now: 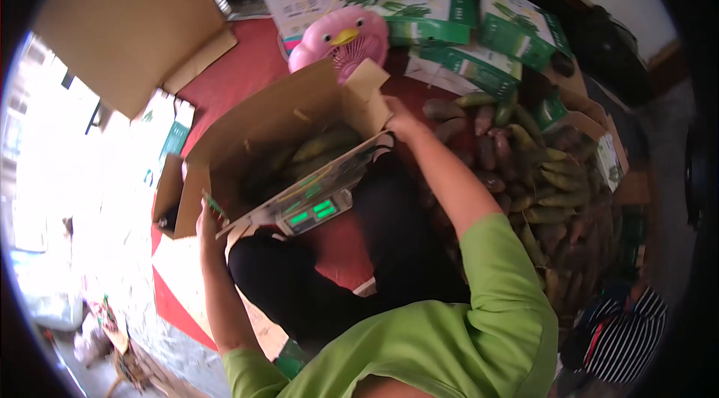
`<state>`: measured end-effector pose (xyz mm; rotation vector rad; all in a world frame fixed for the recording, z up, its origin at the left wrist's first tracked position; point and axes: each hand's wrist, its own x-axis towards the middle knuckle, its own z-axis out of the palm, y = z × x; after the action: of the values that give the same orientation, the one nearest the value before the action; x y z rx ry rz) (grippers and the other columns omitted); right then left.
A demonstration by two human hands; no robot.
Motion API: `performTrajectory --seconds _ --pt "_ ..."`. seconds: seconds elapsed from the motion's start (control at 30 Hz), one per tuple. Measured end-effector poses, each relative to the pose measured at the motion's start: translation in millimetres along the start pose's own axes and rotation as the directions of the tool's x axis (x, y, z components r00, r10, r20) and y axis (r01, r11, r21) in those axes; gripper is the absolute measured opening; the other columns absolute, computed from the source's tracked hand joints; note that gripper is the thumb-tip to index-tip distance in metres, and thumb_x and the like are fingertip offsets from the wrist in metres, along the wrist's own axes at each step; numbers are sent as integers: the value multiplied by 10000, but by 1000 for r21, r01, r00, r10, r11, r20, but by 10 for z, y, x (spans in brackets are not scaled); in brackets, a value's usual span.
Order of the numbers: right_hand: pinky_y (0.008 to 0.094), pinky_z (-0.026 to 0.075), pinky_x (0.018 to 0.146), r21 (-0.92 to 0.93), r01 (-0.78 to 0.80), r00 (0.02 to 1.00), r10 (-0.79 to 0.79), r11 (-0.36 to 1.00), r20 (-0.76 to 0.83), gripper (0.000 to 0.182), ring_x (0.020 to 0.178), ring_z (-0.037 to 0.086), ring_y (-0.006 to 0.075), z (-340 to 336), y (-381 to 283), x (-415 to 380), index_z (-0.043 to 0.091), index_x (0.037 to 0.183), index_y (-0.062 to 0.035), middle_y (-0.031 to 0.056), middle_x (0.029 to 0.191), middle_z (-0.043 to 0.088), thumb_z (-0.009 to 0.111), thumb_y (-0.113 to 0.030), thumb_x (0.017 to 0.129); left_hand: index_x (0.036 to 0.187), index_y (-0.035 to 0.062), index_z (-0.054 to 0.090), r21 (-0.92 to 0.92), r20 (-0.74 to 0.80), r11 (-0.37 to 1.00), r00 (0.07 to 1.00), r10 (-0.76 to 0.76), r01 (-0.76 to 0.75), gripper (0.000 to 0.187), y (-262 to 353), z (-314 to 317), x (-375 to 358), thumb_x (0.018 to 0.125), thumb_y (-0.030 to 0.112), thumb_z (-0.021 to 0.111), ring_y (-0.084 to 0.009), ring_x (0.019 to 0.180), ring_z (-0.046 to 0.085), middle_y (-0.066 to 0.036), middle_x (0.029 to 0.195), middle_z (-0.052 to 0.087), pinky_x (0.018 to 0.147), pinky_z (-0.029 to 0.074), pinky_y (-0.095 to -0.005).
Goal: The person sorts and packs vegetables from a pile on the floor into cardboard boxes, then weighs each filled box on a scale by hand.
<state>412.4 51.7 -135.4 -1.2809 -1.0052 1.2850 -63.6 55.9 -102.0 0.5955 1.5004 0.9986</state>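
An open cardboard box [262, 112] stands in front of me, its flaps up, with several long green vegetables [326, 145] inside. My right hand [403, 119] is closed around its right corner, by the raised end flap. At the left end, my left hand [208, 222] grips the edge of the box; its fingers are partly hidden. A scale display [314, 211] with lit green digits shows just below the near side of the box, between my knees. Whether the box rests on the scale's plate is hidden.
A pink duck-faced fan [343, 42] stands behind the box. Green-and-white cartons [427, 10] are stacked at the back. To the right lies a large heap of long green and reddish-brown produce [558, 181]. A person in stripes [625, 334] is at lower right.
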Motion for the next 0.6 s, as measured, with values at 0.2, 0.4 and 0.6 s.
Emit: performTrajectory --seconds 0.2,0.4,0.6 --pt "292 444 641 -94 -122 982 106 988 -159 270 753 571 143 386 -408 45 600 1042 -24 69 907 630 599 -189 829 730 43 576 -109 -20 988 994 108 -109 185 -60 116 98 858 170 532 -82 382 359 -19 570 504 354 270 -223" --pt "303 461 721 111 -14 998 21 994 -65 313 841 585 160 666 -464 162 578 1075 -13 72 983 616 547 -222 844 753 28 589 -169 -18 979 994 111 -112 111 -147 -281 229 816 107 542 -113 446 459 -50 615 552 403 355 -234" --pt "327 468 746 118 -99 995 102 988 -15 352 874 592 186 1287 -839 212 571 1095 -36 79 1008 613 524 -281 847 1376 109 282 340 315 714 789 527 -612 491 -309 -1452 -24 935 256 440 -201 1216 395 -56 1354 401 1000 349 -355"
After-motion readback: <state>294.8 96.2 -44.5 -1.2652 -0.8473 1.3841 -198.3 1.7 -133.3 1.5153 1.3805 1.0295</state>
